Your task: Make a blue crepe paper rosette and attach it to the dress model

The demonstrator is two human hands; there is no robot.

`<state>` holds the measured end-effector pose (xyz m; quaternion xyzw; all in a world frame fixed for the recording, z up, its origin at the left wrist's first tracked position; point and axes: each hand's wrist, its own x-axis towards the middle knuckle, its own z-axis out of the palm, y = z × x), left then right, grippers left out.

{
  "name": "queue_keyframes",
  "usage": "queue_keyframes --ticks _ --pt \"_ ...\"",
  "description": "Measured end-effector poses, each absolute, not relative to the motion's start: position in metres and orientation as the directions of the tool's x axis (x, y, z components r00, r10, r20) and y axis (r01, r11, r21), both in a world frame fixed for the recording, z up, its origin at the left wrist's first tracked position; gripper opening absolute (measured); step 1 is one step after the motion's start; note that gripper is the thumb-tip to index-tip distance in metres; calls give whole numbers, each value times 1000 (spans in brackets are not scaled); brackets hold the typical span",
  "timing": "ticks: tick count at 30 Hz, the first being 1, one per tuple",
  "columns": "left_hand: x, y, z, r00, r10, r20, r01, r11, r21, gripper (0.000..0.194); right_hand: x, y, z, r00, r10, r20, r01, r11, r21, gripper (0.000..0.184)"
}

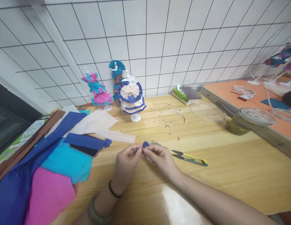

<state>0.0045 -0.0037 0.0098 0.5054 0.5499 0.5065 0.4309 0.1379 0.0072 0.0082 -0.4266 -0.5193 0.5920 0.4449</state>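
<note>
Both hands meet over the wooden table, pinching a small dark blue paper piece (145, 144) between their fingertips. My left hand (127, 159) has its thumb and forefinger closed on the piece's left side. From the right, my right hand (160, 156) grips the same piece with thumb and forefinger. Partly hidden behind and under the right fingers is a round tape roll (156, 143). Yellow-and-green thread snips (191, 157) lie just right of the right hand. A blue paper flower (107, 143) rests to the left, by a folded blue paper strip (85, 140).
Three little paper dresses on stands, one blue and white (132, 100), one pink and teal (99, 90), one teal and brown (116, 75), stand near the tiled wall. Crepe sheets (51, 193) and a phone (85, 150) lie left. A glass jar (246, 122) stands right; paper scraps are scattered behind.
</note>
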Motion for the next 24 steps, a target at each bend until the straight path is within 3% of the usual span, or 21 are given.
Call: queue_keyframes --ticks 15,24 --pt "5 -3 14 -78 994 -81 -43 78 996 13 139 10 7 -240 970 -48 -122 -79 -989 30" --pt "6 -4 19 -61 988 -139 -97 132 986 15 138 8 13 -203 979 11 -24 7 -1000 28"
